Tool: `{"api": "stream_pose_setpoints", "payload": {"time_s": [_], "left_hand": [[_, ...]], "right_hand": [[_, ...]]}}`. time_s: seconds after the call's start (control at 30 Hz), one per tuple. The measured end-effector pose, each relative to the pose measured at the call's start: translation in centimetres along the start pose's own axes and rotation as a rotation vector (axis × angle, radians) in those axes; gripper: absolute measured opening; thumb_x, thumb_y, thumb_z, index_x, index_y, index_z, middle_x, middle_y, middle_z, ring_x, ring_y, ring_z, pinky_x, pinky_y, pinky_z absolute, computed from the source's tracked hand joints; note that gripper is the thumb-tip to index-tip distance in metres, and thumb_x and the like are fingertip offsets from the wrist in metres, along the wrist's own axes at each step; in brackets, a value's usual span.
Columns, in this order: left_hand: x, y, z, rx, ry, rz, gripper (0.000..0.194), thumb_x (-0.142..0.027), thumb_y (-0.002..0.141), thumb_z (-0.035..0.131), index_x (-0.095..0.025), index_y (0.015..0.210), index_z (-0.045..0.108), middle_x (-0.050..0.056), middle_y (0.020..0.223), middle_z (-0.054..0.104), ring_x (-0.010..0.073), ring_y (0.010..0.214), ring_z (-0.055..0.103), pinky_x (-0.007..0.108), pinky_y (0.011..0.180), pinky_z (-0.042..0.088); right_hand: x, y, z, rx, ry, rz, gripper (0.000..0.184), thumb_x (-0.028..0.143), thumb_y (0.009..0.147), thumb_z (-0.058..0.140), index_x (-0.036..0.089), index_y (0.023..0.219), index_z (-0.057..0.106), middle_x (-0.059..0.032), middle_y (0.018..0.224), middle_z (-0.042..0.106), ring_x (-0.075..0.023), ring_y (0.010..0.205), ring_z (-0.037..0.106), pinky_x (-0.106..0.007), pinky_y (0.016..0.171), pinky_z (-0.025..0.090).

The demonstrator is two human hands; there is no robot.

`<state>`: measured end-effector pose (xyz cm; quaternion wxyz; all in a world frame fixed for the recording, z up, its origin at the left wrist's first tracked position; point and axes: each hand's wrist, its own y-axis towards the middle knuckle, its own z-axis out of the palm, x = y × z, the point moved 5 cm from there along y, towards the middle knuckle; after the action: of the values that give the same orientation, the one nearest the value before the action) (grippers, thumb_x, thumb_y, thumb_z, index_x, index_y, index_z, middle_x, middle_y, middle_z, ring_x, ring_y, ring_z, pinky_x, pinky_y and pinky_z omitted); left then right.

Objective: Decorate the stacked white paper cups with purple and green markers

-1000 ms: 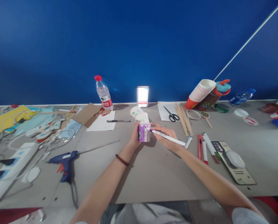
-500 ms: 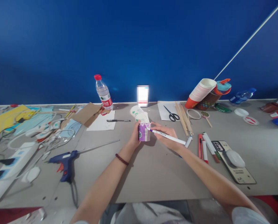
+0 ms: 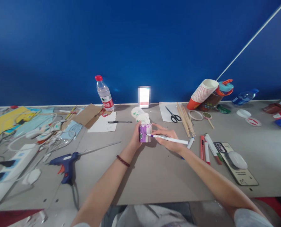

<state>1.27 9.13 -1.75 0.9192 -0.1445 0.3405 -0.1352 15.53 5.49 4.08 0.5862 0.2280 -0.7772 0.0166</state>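
Observation:
A paper cup (image 3: 144, 135), coloured purple and white with a looped pattern along its top, is gripped from the left side by my left hand (image 3: 136, 137). My right hand (image 3: 170, 139) closes around a white marker pen (image 3: 171, 139), whose purple tip lies against the cup's side. Just behind the purple cup are white paper pieces with green print (image 3: 141, 116), partly hidden by it. A capped blue-white marker (image 3: 190, 143) lies by my right wrist, partly covered by it.
At left lie a blue glue gun (image 3: 66, 164), a power strip (image 3: 10, 173) and tangled cables. A water bottle (image 3: 104, 94) stands at the back. Scissors (image 3: 173, 115), wooden sticks (image 3: 186, 121), stacked paper cups (image 3: 203, 94), red markers (image 3: 204, 149) and a phone (image 3: 237, 164) are on the right.
The marker's tip has moved lower on the purple cup, and the pen lies flatter. My left hand keeps its hold on the cup.

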Motion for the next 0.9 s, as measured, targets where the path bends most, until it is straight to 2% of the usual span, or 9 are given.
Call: {"api": "stream_pose_setpoints", "payload": {"time_s": [0.17,0.4,0.5,0.63,0.8,0.9], "left_hand": [[-0.2,0.0,0.1,0.021,0.040,-0.001,0.037,-0.048,0.085,0.056,-0.015,0.099,0.064,0.006,0.080,0.071,0.0202,0.068,0.067,0.035,0.073,0.055],[-0.3,0.0,0.0,-0.001,0.038,-0.012,0.037,-0.048,0.085,0.056,-0.014,0.098,0.064,0.006,0.079,0.071,0.0192,0.067,0.067,0.033,0.074,0.055],[-0.3,-0.1,0.0,-0.007,0.044,-0.023,0.038,-0.049,0.086,0.053,-0.014,0.096,0.065,0.007,0.077,0.071,0.0199,0.065,0.067,0.033,0.070,0.055],[-0.3,-0.3,0.1,-0.028,0.068,-0.065,0.042,-0.051,0.087,0.049,-0.013,0.094,0.066,0.007,0.072,0.070,0.0211,0.062,0.067,0.035,0.067,0.056],[-0.4,-0.4,0.0,-0.039,0.046,-0.094,0.044,-0.050,0.090,0.045,-0.011,0.095,0.066,0.008,0.071,0.070,0.0203,0.061,0.067,0.033,0.064,0.056],[-0.2,-0.3,-0.1,-0.033,0.051,-0.102,0.046,-0.049,0.091,0.042,-0.010,0.095,0.066,0.009,0.071,0.070,0.0210,0.061,0.067,0.033,0.062,0.055]], "right_hand": [[-0.7,-0.2,0.2,0.041,0.019,0.043,0.021,0.028,0.082,0.067,0.028,0.100,0.077,-0.0056,0.143,0.055,-0.0301,0.132,0.052,-0.043,0.105,0.049],[-0.6,-0.3,0.4,0.097,0.015,0.030,0.022,0.026,0.081,0.067,0.031,0.100,0.077,-0.0017,0.140,0.057,-0.0305,0.135,0.049,-0.044,0.105,0.049],[-0.5,-0.3,0.5,0.123,0.001,0.050,0.022,0.024,0.081,0.067,0.030,0.100,0.077,-0.0009,0.149,0.048,-0.0308,0.130,0.054,-0.043,0.105,0.049],[-0.2,-0.3,0.4,0.142,-0.046,0.038,0.021,0.022,0.080,0.066,0.029,0.096,0.077,0.0009,0.156,0.036,-0.0312,0.131,0.052,-0.044,0.108,0.045],[0.2,-0.2,0.5,0.189,-0.041,0.055,0.018,0.026,0.079,0.069,0.028,0.094,0.078,-0.0003,0.158,0.033,-0.0330,0.133,0.051,-0.044,0.109,0.044],[0.6,-0.2,0.4,0.151,-0.032,0.051,0.017,0.026,0.080,0.068,0.027,0.094,0.077,-0.0022,0.154,0.041,-0.0322,0.138,0.045,-0.042,0.107,0.046]]}}
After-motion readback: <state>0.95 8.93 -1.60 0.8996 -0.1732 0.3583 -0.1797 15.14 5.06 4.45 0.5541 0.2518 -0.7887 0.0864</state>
